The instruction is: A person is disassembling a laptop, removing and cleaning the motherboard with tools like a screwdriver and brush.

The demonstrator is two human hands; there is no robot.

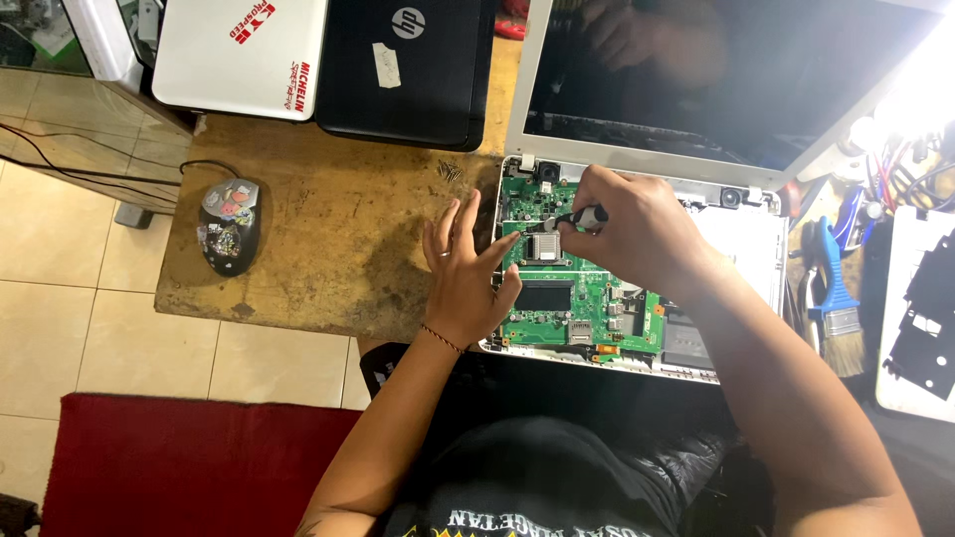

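Note:
An opened white laptop (741, 234) lies on the wooden table, its green circuit board (582, 298) exposed and its dark screen (716, 80) tilted up. My right hand (637, 229) grips a small screwdriver (582, 217), tip down near a silver square part (545, 247) of the board. My left hand (466, 273) rests flat at the laptop's left edge, fingers spread, a ring on one finger and a thin bracelet at the wrist.
A mouse (230, 224) covered in stickers sits at the table's left. A closed white laptop (242, 55) and a closed black laptop (406, 65) lie at the back. Small screws (451, 171) lie near them. A blue-handled brush (836, 298) lies at right under a bright lamp (920, 89).

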